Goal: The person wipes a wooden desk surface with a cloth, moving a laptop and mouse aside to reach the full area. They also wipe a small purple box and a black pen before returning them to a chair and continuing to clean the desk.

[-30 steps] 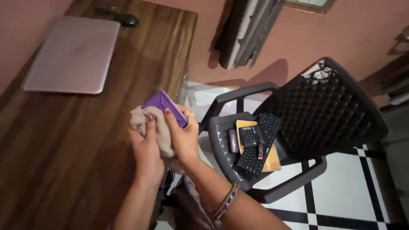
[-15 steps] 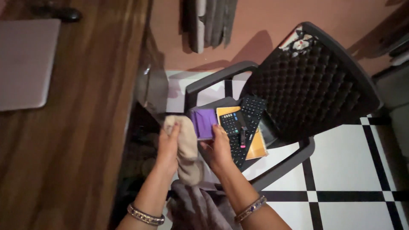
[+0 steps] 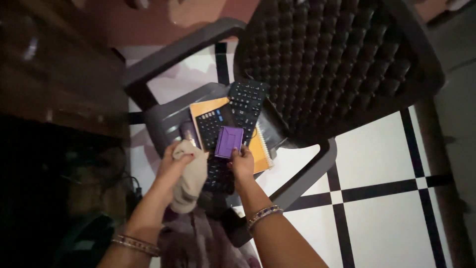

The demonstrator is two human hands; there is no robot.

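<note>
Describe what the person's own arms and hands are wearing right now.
Both forearms are bare, with no sleeves in view. The left wrist carries a thin metallic bangle; the right wrist a metallic bangle with dark blue stones. The left hand and right hand show dark red nail polish. No gloves.

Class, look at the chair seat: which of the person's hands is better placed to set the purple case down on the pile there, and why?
Right. The right hand already grips the purple case directly over the keyboard and notebook. The left hand is occupied with a beige cloth.
</note>
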